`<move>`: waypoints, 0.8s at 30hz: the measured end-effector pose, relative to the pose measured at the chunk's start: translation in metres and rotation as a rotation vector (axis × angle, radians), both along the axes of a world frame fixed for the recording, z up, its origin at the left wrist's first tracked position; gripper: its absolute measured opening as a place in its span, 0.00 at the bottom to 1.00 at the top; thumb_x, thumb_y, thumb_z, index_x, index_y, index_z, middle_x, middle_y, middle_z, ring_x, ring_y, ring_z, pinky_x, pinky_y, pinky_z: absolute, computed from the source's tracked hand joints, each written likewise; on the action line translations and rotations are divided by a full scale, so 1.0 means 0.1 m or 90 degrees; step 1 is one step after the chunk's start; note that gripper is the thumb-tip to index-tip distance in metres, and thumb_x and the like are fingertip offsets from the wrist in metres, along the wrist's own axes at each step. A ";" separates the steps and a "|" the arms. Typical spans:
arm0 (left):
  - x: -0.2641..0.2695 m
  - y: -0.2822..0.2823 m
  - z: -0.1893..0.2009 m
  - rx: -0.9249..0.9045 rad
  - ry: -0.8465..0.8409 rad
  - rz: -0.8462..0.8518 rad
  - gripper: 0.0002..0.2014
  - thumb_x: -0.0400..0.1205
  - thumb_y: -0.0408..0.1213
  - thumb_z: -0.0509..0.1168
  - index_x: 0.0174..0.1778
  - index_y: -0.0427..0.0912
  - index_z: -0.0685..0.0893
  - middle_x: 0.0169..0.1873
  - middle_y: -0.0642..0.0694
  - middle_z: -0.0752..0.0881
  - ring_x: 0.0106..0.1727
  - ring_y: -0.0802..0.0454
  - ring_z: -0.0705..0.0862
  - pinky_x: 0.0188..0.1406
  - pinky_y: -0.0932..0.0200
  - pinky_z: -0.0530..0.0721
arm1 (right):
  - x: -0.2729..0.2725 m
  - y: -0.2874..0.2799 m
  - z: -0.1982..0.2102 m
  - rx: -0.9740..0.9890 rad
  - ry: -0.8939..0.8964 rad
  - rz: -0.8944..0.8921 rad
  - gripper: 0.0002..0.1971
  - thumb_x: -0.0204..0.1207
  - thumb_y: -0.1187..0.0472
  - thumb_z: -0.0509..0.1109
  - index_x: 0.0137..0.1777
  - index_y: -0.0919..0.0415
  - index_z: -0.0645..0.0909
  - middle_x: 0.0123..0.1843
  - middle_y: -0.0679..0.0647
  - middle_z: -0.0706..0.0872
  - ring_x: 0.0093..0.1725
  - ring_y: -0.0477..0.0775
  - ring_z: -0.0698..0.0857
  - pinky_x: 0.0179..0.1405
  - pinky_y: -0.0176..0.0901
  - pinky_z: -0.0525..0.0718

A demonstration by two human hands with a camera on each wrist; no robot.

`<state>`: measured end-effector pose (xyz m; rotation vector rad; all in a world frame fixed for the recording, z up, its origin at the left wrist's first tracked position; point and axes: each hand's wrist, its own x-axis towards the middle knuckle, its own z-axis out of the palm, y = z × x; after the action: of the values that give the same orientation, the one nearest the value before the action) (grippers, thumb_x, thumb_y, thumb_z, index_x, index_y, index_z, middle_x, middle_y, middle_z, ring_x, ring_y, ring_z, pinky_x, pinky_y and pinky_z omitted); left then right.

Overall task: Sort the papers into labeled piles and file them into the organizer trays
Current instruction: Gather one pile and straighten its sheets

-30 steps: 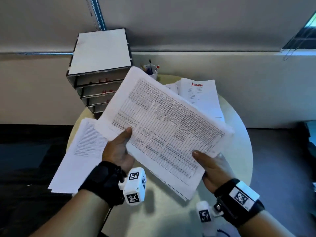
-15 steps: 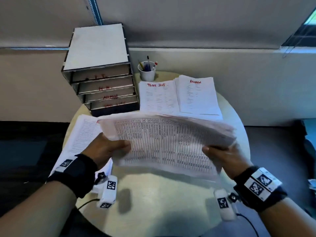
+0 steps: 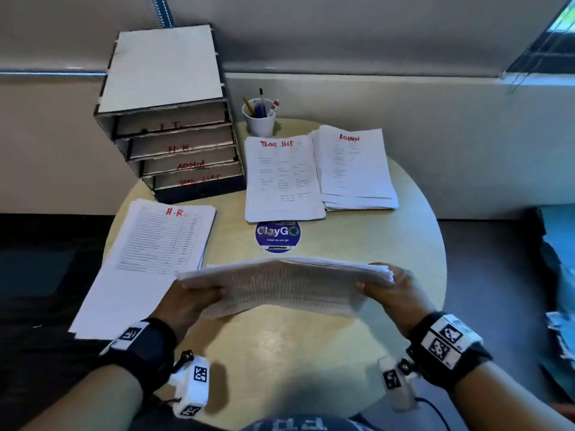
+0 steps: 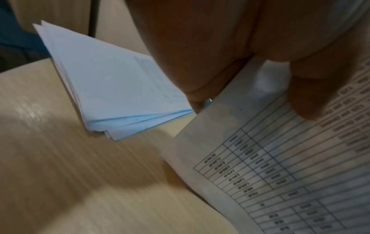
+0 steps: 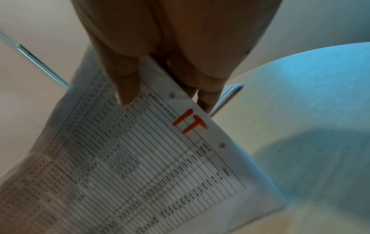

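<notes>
Gripping the thick white sheaf of tabled papers marked "IT" [image 3: 286, 286] by its ends, left hand [image 3: 189, 298] and right hand [image 3: 393, 295] both pinching it above the round pale wooden table [image 3: 280, 353], we judge filing is starting: next, slide it into the grey organizer's [image 3: 168, 119] top "I.T." tray [image 3: 171, 121].

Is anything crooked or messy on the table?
A bit. The H.R pile lies slanted, and its near corner hangs over the table edge. The Admin pile overlaps the pile beside it. The IT stack sags between both hands. Nothing looks spilled or torn.
</notes>
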<state>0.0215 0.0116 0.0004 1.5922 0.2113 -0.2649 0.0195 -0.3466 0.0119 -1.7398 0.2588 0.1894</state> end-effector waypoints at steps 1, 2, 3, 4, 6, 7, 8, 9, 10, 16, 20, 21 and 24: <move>0.02 0.02 -0.02 0.031 -0.002 0.010 0.14 0.65 0.35 0.77 0.45 0.52 0.94 0.43 0.49 0.94 0.49 0.53 0.92 0.44 0.60 0.88 | 0.01 0.01 0.03 -0.012 -0.002 -0.007 0.10 0.67 0.74 0.77 0.42 0.59 0.89 0.36 0.54 0.90 0.39 0.53 0.85 0.41 0.45 0.82; 0.04 0.03 -0.01 0.069 -0.002 0.030 0.10 0.68 0.33 0.77 0.44 0.49 0.93 0.40 0.52 0.94 0.47 0.56 0.91 0.43 0.63 0.86 | 0.03 0.01 0.10 -0.034 -0.013 -0.005 0.11 0.68 0.75 0.76 0.41 0.58 0.89 0.34 0.51 0.89 0.37 0.51 0.85 0.38 0.41 0.82; 0.08 0.04 0.01 0.104 0.006 0.042 0.09 0.70 0.32 0.78 0.43 0.47 0.92 0.38 0.54 0.93 0.45 0.58 0.91 0.44 0.65 0.85 | 0.05 0.00 0.18 -0.093 -0.028 0.004 0.12 0.69 0.76 0.76 0.40 0.57 0.89 0.33 0.49 0.89 0.35 0.48 0.85 0.36 0.37 0.82; 0.12 0.05 0.06 0.125 -0.005 0.040 0.10 0.71 0.32 0.78 0.45 0.47 0.91 0.39 0.55 0.93 0.47 0.57 0.90 0.47 0.62 0.85 | 0.09 -0.03 0.25 -0.175 -0.052 0.030 0.12 0.69 0.74 0.76 0.40 0.55 0.89 0.33 0.46 0.89 0.34 0.45 0.85 0.35 0.35 0.82; 0.19 0.05 0.25 0.202 -0.090 -0.039 0.11 0.72 0.36 0.77 0.49 0.52 0.90 0.44 0.59 0.93 0.51 0.60 0.89 0.54 0.59 0.84 | 0.16 -0.08 0.42 -0.382 -0.102 0.140 0.09 0.67 0.68 0.76 0.41 0.51 0.88 0.34 0.43 0.88 0.35 0.43 0.84 0.37 0.39 0.81; 0.22 0.04 0.37 0.258 -0.162 -0.103 0.10 0.74 0.37 0.76 0.49 0.55 0.90 0.46 0.64 0.92 0.51 0.66 0.88 0.54 0.63 0.83 | 0.18 -0.07 0.51 -0.480 -0.128 0.220 0.08 0.67 0.66 0.75 0.39 0.50 0.86 0.32 0.44 0.85 0.35 0.47 0.83 0.37 0.42 0.81; 0.27 0.01 0.49 0.315 -0.237 -0.164 0.07 0.77 0.40 0.75 0.49 0.56 0.89 0.45 0.66 0.91 0.49 0.70 0.87 0.51 0.67 0.82 | 0.21 -0.01 0.60 -0.552 -0.154 0.296 0.07 0.66 0.65 0.72 0.36 0.50 0.82 0.30 0.44 0.82 0.34 0.50 0.81 0.36 0.44 0.80; 0.31 -0.06 0.64 0.354 -0.309 -0.226 0.04 0.81 0.45 0.71 0.49 0.55 0.89 0.44 0.63 0.90 0.47 0.69 0.86 0.48 0.68 0.82 | 0.23 0.08 0.66 -0.596 -0.165 0.355 0.08 0.65 0.63 0.70 0.33 0.49 0.77 0.29 0.44 0.78 0.34 0.53 0.80 0.35 0.45 0.80; 0.35 -0.11 0.76 0.385 -0.370 -0.269 0.08 0.83 0.49 0.67 0.48 0.52 0.89 0.42 0.59 0.90 0.45 0.66 0.86 0.45 0.65 0.82 | 0.25 0.18 0.71 -0.612 -0.171 0.390 0.08 0.65 0.62 0.68 0.33 0.48 0.74 0.29 0.44 0.77 0.34 0.54 0.79 0.35 0.46 0.80; 0.65 -0.29 1.17 0.472 -0.486 0.064 0.14 0.77 0.40 0.73 0.56 0.54 0.81 0.53 0.60 0.83 0.48 0.68 0.77 0.52 0.71 0.79 | 0.43 0.40 0.71 -0.272 -0.058 0.173 0.10 0.55 0.47 0.75 0.35 0.49 0.83 0.26 0.44 0.83 0.29 0.47 0.81 0.34 0.50 0.82; 0.69 -0.13 0.85 -0.067 -0.118 0.092 0.44 0.64 0.40 0.86 0.75 0.42 0.73 0.71 0.38 0.81 0.71 0.41 0.81 0.69 0.46 0.81 | 0.40 0.35 0.82 0.017 -0.026 0.050 0.10 0.64 0.68 0.83 0.43 0.62 0.88 0.43 0.57 0.94 0.45 0.61 0.92 0.52 0.56 0.88; 0.63 -0.17 0.78 -0.170 -0.050 0.008 0.43 0.62 0.40 0.87 0.72 0.38 0.77 0.67 0.35 0.84 0.69 0.37 0.83 0.65 0.45 0.84 | 0.38 0.38 0.85 0.058 -0.036 0.045 0.10 0.66 0.73 0.81 0.45 0.62 0.88 0.44 0.57 0.94 0.47 0.62 0.92 0.55 0.57 0.87; 0.47 -0.43 0.80 -0.163 -0.032 -0.071 0.25 0.67 0.29 0.80 0.61 0.34 0.86 0.57 0.33 0.90 0.59 0.38 0.88 0.55 0.50 0.89 | 0.37 0.47 0.79 0.047 -0.033 0.027 0.11 0.69 0.76 0.77 0.39 0.58 0.90 0.43 0.55 0.94 0.46 0.59 0.93 0.54 0.58 0.88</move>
<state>0.0686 -0.0315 0.0809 1.3561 0.0468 -0.3238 0.0569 -0.2992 0.0909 -1.6756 0.1757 0.1820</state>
